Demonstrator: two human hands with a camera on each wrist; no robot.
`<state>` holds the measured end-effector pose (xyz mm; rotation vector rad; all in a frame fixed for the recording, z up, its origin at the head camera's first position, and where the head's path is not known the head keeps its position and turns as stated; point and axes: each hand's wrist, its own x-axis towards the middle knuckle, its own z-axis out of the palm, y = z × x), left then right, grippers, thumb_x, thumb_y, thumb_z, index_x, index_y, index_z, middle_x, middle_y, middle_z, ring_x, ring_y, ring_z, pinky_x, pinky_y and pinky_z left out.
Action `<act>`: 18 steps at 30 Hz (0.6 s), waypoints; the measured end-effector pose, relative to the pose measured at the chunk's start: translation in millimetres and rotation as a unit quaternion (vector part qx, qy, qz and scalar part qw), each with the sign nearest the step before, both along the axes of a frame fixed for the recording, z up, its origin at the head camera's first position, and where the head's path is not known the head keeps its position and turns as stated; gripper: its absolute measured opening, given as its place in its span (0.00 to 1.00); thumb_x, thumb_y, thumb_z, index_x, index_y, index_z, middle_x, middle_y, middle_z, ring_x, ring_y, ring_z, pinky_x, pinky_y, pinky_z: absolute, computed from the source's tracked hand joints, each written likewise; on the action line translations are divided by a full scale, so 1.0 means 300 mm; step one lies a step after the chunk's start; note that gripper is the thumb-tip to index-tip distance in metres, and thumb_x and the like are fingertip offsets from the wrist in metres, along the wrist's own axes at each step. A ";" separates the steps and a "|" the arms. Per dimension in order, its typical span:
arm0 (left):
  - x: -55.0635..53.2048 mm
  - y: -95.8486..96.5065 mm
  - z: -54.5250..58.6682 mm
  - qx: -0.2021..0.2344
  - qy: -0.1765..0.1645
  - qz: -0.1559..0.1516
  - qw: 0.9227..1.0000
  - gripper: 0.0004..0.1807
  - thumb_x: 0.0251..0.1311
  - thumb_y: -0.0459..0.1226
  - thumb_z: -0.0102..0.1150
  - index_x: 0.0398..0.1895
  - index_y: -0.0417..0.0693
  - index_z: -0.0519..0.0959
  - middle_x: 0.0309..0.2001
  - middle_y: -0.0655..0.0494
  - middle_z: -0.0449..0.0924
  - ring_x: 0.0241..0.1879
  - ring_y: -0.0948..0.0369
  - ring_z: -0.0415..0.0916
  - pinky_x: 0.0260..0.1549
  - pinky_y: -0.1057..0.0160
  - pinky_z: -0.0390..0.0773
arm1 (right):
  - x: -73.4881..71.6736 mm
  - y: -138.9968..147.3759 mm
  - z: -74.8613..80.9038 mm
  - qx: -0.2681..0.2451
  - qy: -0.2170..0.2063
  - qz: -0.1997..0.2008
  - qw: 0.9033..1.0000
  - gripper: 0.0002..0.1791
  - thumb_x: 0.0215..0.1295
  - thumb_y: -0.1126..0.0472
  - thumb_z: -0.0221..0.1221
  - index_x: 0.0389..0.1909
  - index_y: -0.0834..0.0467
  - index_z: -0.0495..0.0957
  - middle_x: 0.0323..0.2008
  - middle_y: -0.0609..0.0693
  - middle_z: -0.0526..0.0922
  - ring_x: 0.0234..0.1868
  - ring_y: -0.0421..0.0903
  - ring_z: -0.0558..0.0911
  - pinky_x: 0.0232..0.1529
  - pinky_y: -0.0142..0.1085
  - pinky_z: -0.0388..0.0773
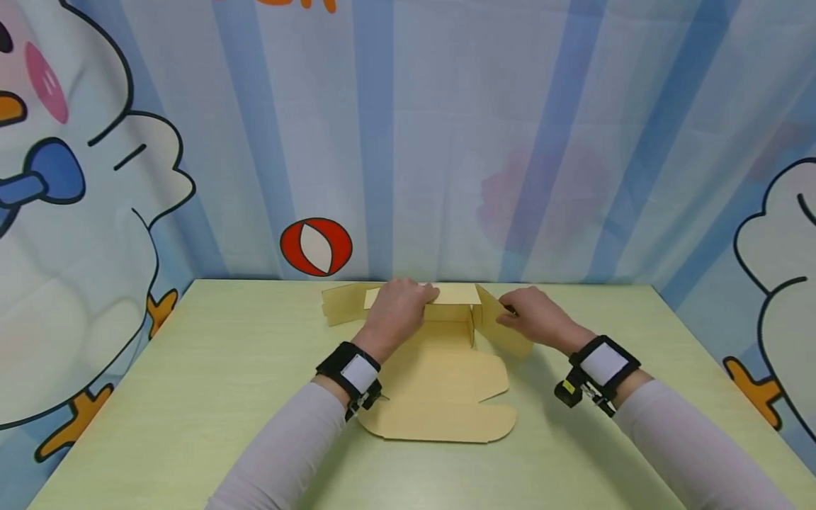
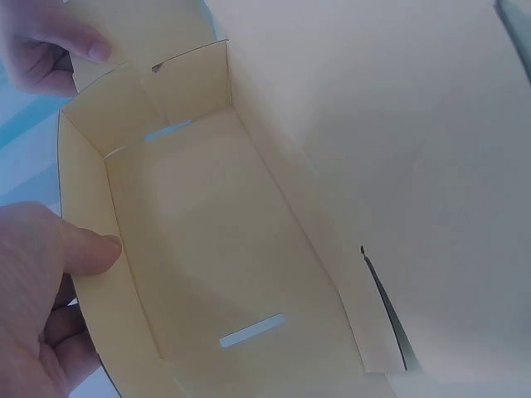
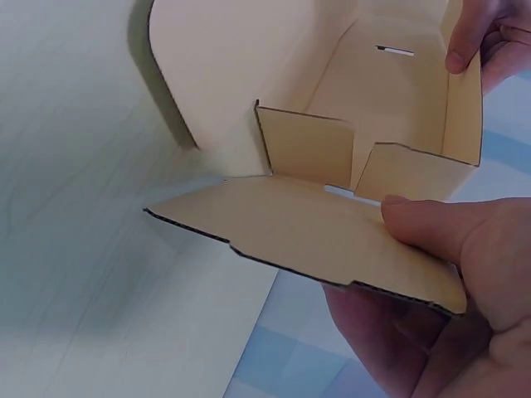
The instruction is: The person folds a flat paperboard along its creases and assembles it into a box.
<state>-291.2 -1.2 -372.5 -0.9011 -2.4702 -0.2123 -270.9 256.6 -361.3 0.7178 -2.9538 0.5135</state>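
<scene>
A partly folded cardboard box [image 1: 446,375] lies at the far side of the table, its lid panel spread toward me. My left hand [image 1: 398,312] grips the box's far wall [image 2: 87,240], thumb on the inside and fingers behind it. At the right end, my right hand [image 1: 542,316] pinches the outer side flap [image 3: 323,236] between thumb and fingers, and the flap slants outward. Two small inner tabs [image 3: 307,149] stand folded across that end. On the left, another side flap [image 1: 344,303] sticks out unfolded. A slot [image 2: 252,330] shows in the box floor.
The pale table [image 1: 242,368] ends just behind the box. A striped blue curtain [image 1: 440,142] with cartoon figures hangs beyond its far edge and along both sides. Black straps with small cameras [image 1: 567,389] sit on both wrists.
</scene>
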 end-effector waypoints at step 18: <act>0.002 0.006 -0.011 -0.021 0.015 0.010 1.000 0.14 0.65 0.26 0.54 0.39 0.52 0.87 0.13 0.61 0.51 0.15 0.65 0.53 0.16 0.71 0.48 | 0.016 -0.068 0.029 -0.008 -0.028 0.002 1.000 0.24 0.65 0.64 0.62 0.16 0.53 0.58 0.17 0.43 0.52 0.19 0.39 0.56 0.26 0.31 0.54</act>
